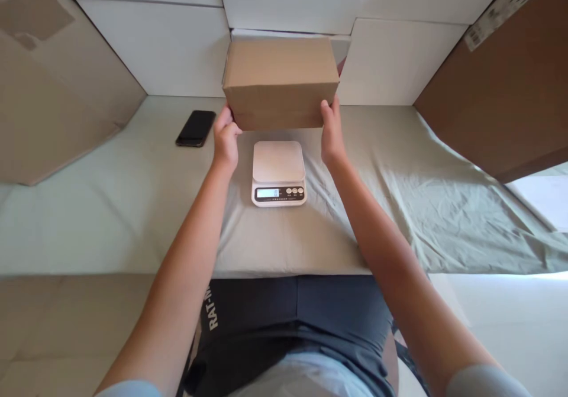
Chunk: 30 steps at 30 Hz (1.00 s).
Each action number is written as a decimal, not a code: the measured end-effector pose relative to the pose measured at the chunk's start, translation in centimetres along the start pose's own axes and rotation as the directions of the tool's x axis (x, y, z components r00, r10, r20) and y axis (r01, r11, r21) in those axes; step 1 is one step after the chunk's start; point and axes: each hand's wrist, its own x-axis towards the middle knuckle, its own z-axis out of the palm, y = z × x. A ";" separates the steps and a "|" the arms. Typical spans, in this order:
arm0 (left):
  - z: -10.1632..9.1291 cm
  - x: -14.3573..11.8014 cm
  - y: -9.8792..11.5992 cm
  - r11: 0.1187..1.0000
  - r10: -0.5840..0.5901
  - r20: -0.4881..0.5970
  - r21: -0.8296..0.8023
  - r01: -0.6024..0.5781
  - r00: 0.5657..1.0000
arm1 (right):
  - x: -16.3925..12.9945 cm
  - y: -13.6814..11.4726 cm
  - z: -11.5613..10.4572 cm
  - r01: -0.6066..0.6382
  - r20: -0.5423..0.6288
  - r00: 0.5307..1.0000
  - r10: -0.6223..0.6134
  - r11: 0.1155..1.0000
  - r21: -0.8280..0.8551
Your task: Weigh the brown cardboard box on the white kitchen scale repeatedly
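Holding the brown box (279, 102) in left hand (226, 139) and right hand (332, 132), curled partway round both ends. Looks lifted; not on the white scale (278, 163), not put down yet.

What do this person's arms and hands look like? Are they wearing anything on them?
The left hand and right hand are bare. The forearms are bare too, narrowing toward the hands. Pale greyish sleeves show at the bottom, with no visible markings.
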 end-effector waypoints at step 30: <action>-1.4 -11.3 1.9 0.997 -0.050 -0.020 0.061 0.051 0.999 | -12.0 -1.3 -0.2 -0.019 -0.058 0.998 0.022 0.998 0.055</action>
